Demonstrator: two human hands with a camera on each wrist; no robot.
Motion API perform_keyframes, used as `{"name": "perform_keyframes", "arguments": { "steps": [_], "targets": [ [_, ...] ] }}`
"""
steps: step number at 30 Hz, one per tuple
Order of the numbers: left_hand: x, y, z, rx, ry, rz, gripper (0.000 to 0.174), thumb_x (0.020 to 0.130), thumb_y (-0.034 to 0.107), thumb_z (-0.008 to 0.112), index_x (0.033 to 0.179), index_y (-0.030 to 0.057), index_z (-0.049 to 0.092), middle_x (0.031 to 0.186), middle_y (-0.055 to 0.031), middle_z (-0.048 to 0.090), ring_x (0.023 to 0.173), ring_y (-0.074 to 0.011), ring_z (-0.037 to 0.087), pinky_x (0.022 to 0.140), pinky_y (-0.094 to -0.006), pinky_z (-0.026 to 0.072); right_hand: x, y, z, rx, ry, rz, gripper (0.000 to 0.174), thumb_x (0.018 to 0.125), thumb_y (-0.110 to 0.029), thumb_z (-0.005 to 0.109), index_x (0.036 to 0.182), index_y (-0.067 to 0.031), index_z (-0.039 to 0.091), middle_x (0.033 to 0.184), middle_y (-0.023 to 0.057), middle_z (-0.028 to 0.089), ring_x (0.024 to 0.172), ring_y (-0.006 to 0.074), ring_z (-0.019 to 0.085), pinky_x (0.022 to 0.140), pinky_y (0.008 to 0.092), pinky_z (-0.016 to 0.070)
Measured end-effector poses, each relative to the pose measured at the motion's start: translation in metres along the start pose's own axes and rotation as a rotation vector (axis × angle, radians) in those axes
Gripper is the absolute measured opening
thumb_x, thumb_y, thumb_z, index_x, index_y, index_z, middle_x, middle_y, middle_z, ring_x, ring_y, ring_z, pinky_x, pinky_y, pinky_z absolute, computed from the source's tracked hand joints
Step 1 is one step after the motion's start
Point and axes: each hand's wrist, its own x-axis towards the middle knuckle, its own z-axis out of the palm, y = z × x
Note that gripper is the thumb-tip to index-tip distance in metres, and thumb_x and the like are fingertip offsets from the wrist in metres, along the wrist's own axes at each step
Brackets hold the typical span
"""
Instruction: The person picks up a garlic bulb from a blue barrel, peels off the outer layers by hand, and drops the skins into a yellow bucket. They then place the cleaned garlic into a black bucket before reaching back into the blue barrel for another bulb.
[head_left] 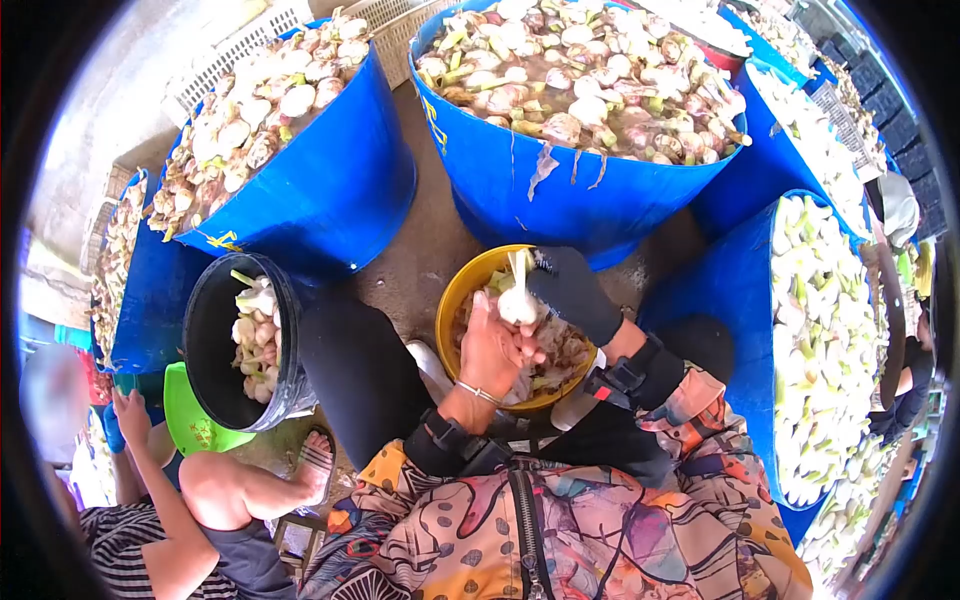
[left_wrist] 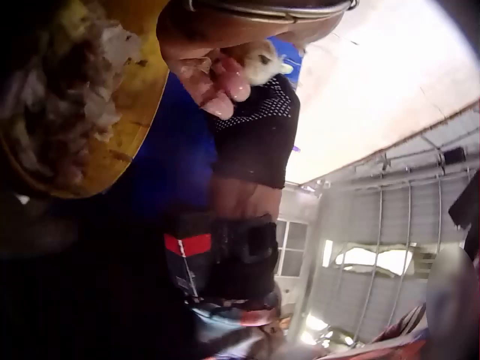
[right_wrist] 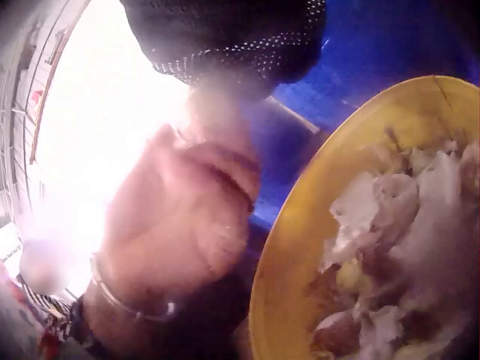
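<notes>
**Pale garlic bulb in the left hand, stem up over the yellow bucket**

On my head view, the bare left hand (head_left: 488, 350) holds a garlic bulb (head_left: 518, 305), thumb at one side and fingers curled below it. The right hand (head_left: 575, 290), in a black glove, lies against the bulb's other side and near its stem (head_left: 517, 265); its fingertips are hidden from me, so I can't tell whether it pinches or merely touches.

I'd expect the bulb to be light and firm at the core, with a papery outer layer that could slide or tear under a hard twist. The fingers look wet, so I'd allow for some slip. I'd take hold around the widest part, fingers spread under the base; the stem makes a handy steering point, but it may bend or snap if it has to bear a sharp pull.

Just beneath the hands is the yellow bucket (right_wrist: 279, 277), with loose garlic skins (right_wrist: 375, 217) in it, thin and limp by the look of them. Farther out, a black bucket (head_left: 215, 345) on my left contains more bulbs with stems, and beyond the yellow one a big blue tub (head_left: 560, 195) is heaped with garlic.
</notes>
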Motion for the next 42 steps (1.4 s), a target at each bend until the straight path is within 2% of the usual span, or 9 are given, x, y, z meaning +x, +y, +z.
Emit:
{"name": "perform_keyframes", "arguments": {
  "steps": [4, 11, 17, 19, 22, 24, 29, 37, 42],
  "targets": [
    [-0.006, -0.004, 0.006, 0.527, 0.093, 0.333, 0.030, 0.090, 0.019, 0.054, 0.116, 0.0072, 0.044, 0.081, -0.0050, 0.054, 0.061, -0.0155, 0.054, 0.058, -0.0338, 0.0523, 0.001, 0.004, 0.007, -0.233, 0.036, -0.071, 0.016, 0.078, -0.012, 0.055, 0.079, 0.0027, 0.061, 0.068, 0.0151, 0.061, 0.060, 0.0190, 0.057, 0.057, 0.0368, 0.0459],
    [-0.004, 0.015, -0.013, 0.030, -0.213, -0.025, 0.025, 0.089, 0.027, 0.058, 0.106, 0.0103, 0.051, 0.073, -0.0029, 0.051, 0.060, -0.0166, 0.053, 0.058, -0.0344, 0.0498, -0.009, 0.014, 0.004, 0.930, -0.139, 0.362, 0.015, 0.084, -0.013, 0.057, 0.092, -0.0027, 0.063, 0.078, 0.0038, 0.063, 0.065, 0.0099, 0.056, 0.056, 0.0259, 0.0454],
    [-0.009, 0.011, -0.001, 0.243, 0.000, 0.171, 0.027, 0.090, 0.019, 0.054, 0.113, 0.0096, 0.044, 0.087, -0.0050, 0.053, 0.059, -0.0153, 0.054, 0.051, -0.0341, 0.0525, -0.012, 0.002, 0.019, 0.560, -0.107, 0.141, 0.017, 0.085, -0.017, 0.058, 0.092, -0.0024, 0.062, 0.077, 0.0032, 0.062, 0.064, 0.0109, 0.057, 0.056, 0.0257, 0.0468],
    [-0.010, 0.013, -0.008, 0.100, -0.100, 0.153, 0.026, 0.089, 0.019, 0.055, 0.112, 0.0098, 0.048, 0.086, -0.0046, 0.055, 0.060, -0.0153, 0.055, 0.053, -0.0337, 0.0526, -0.015, -0.021, 0.012, 0.765, -0.160, 0.316, 0.014, 0.084, -0.015, 0.057, 0.088, -0.0017, 0.060, 0.073, 0.0017, 0.060, 0.063, 0.0076, 0.054, 0.054, 0.0246, 0.0435],
    [-0.014, 0.018, -0.011, 0.107, -0.229, 0.110, 0.034, 0.085, 0.024, 0.062, 0.114, 0.0097, 0.051, 0.083, -0.0053, 0.056, 0.067, -0.0185, 0.055, 0.057, -0.0348, 0.0496, -0.003, 0.007, -0.004, 0.667, -0.050, 0.136, 0.013, 0.084, -0.015, 0.055, 0.089, -0.0034, 0.058, 0.073, 0.0026, 0.057, 0.061, 0.0084, 0.053, 0.051, 0.0212, 0.0405],
    [-0.021, 0.023, -0.007, 0.131, -0.250, 0.103, 0.035, 0.084, 0.019, 0.060, 0.116, 0.0081, 0.050, 0.082, -0.0047, 0.054, 0.066, -0.0175, 0.054, 0.056, -0.0340, 0.0496, 0.004, -0.003, -0.018, 1.176, 0.087, 0.245, 0.015, 0.084, -0.015, 0.054, 0.093, -0.0037, 0.055, 0.066, 0.0037, 0.053, 0.054, 0.0093, 0.049, 0.047, 0.0215, 0.0372],
    [-0.023, 0.025, -0.010, 0.480, -0.091, 0.317, 0.044, 0.080, 0.001, 0.057, 0.120, 0.0082, 0.039, 0.088, -0.0065, 0.052, 0.062, -0.0154, 0.055, 0.055, -0.0308, 0.0532, -0.012, -0.021, -0.041, -0.636, -0.277, -0.167, 0.036, 0.077, -0.025, 0.063, 0.107, -0.0039, 0.061, 0.081, 0.0222, 0.063, 0.074, 0.0347, 0.063, 0.066, 0.0415, 0.0496],
    [-0.022, 0.025, -0.016, 0.786, -0.134, 0.483, 0.048, 0.073, -0.007, 0.062, 0.115, 0.0086, 0.044, 0.100, -0.0032, 0.047, 0.086, -0.0116, 0.052, 0.062, -0.0251, 0.0538, -0.012, -0.036, -0.021, -0.271, -0.212, -0.311, 0.026, 0.079, -0.028, 0.062, 0.093, -0.0058, 0.065, 0.084, 0.0155, 0.065, 0.076, 0.0328, 0.062, 0.067, 0.0418, 0.0488],
    [-0.023, 0.023, -0.011, 0.923, -0.142, 0.613, 0.052, 0.072, -0.006, 0.063, 0.120, 0.0052, 0.047, 0.108, -0.0035, 0.045, 0.095, -0.0112, 0.049, 0.085, -0.0241, 0.0438, -0.018, -0.041, -0.015, -0.460, -0.198, -0.314, 0.020, 0.080, -0.025, 0.060, 0.087, -0.0060, 0.064, 0.079, 0.0141, 0.064, 0.073, 0.0320, 0.062, 0.064, 0.0415, 0.0478]
  ]
}}
